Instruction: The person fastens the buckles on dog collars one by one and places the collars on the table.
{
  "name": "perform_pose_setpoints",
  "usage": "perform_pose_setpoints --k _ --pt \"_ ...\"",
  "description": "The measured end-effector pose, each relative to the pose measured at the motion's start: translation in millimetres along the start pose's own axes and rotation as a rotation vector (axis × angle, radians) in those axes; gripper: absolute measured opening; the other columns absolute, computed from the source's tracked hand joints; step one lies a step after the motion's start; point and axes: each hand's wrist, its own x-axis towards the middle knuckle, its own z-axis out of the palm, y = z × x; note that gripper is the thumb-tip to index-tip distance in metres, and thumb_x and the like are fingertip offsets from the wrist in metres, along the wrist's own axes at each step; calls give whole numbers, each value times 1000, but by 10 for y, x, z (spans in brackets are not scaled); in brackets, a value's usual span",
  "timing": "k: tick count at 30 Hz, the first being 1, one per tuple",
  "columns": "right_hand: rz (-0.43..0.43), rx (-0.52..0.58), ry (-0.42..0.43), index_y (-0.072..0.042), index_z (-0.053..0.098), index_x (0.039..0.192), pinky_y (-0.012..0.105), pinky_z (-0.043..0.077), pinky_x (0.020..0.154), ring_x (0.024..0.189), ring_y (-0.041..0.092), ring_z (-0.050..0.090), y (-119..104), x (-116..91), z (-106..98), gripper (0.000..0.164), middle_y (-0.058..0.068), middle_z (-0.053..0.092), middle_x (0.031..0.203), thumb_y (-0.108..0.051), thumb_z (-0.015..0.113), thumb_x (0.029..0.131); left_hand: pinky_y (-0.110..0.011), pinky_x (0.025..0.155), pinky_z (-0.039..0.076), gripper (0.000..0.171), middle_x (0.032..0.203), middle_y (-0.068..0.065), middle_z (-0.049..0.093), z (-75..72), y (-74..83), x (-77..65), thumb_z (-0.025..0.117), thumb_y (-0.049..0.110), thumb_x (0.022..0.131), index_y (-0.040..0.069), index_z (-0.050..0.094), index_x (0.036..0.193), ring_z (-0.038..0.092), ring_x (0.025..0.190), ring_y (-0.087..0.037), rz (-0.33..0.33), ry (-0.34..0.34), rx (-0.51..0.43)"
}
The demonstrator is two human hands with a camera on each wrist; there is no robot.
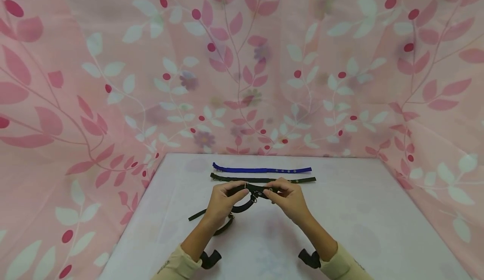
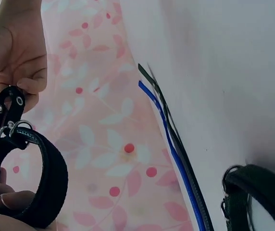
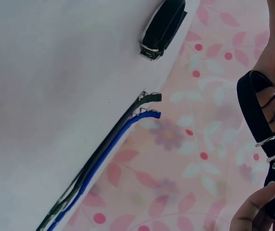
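Observation:
A dark collar [image 1: 258, 187] with a metal buckle, a ring and eyelets is held up between both hands. My left hand [image 1: 218, 203] grips its looped band [image 2: 56, 183], with fingers inside the loop in the left wrist view. The eyelet end is bent over, and my right hand [image 1: 293, 201] pinches it between thumb and fingers [image 3: 257, 207]. A second dark collar [image 2: 272, 190], formed into a loop, lies on the table below the left hand, partly hidden by it in the head view.
Beyond the hands, a blue collar [image 1: 261, 170] and a dark green collar [image 1: 247, 179] lie straight and side by side near the far edge of the white table [image 1: 363, 229]. Pink floral cloth [image 1: 242, 82] surrounds the table. Black devices [image 1: 310, 258] sit at both wrists.

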Motion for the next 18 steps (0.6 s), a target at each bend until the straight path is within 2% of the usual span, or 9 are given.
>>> perform_pose_setpoints --k 3,8,15,18 --pt "10 -11 -13 1 67 95 24 52 54 65 14 57 -77 -15 19 14 14 60 84 -5 67 83 -25 79 53 36 106 -9 66 27 -4 -7 74 24 78 7 67 109 64 93 -16 5 -23 12" --pt "49 16 -23 2 68 95 24 55 62 71 17 59 -133 -37 72 15 15 58 86 -7 68 82 -26 78 54 36 104 -12 66 61 -2 -29 74 24 77 8 67 108 65 91 -17 11 -44 27" --pt "10 39 30 4 67 96 22 54 69 86 9 55 -111 -43 126 16 19 57 95 -4 67 82 -24 78 53 32 103 -13 66 72 -12 -38 71 23 80 5 67 106 63 91 -16 43 -38 -1" --pt "-4 31 28 4 65 97 21 52 66 85 8 54 -112 -40 149 15 20 58 96 -4 65 84 -21 68 50 31 101 -9 65 75 -14 -34 70 24 81 6 67 107 60 80 -13 71 -30 -5"
